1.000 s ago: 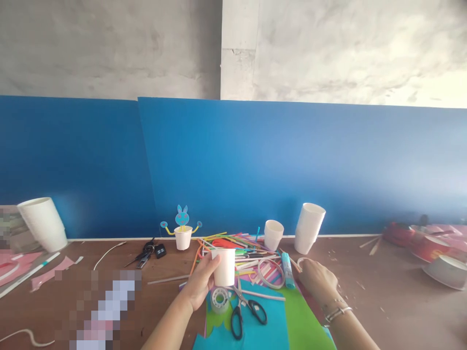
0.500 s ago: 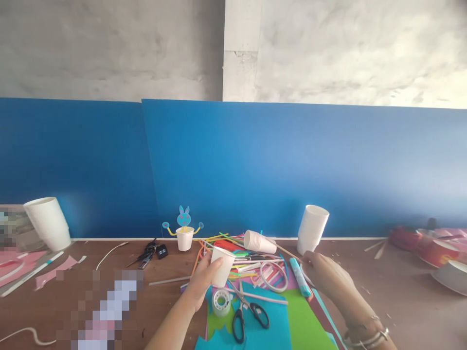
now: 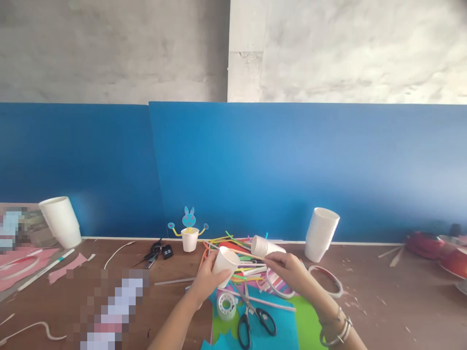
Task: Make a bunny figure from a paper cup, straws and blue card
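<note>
Left hand (image 3: pixel 207 278) grips a tilted white cup (image 3: pixel 224 272) at the frame's lower centre while the right hand (image 3: pixel 289 270) pinches a thin stick (image 3: pixel 249 254) near the cup's rim, apparently lining them up, so the next move likely calls for careful aim.
</note>
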Demonstrator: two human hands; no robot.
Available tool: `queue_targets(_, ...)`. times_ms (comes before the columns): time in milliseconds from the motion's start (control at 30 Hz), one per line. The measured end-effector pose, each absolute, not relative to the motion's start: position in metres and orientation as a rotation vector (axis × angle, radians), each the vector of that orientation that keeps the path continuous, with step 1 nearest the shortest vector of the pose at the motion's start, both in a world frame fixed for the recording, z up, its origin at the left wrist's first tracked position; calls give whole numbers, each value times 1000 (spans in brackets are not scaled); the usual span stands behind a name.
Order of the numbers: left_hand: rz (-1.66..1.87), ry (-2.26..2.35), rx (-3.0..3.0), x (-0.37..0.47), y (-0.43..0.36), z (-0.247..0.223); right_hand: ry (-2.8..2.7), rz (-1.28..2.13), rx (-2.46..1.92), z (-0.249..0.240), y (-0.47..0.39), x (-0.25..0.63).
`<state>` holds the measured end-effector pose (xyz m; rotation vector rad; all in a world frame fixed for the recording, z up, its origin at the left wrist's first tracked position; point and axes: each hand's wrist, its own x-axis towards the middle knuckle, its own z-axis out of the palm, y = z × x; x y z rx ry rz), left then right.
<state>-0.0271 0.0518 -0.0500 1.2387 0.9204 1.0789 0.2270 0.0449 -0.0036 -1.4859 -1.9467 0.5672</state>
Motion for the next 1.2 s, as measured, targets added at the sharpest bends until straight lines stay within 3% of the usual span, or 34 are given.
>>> queue_targets(600, 1073, 794, 1399, -25, 44, -45, -1967, 706, -1320, -4, 41, 214)
queue_targets(900, 1070, 540, 1174, -34, 45, -55, -1103, 619, -983, 12, 27, 203)
queue_targets(1200, 960, 359, 1054, -41, 42, -59, -1528, 973, -907, 10, 3, 167)
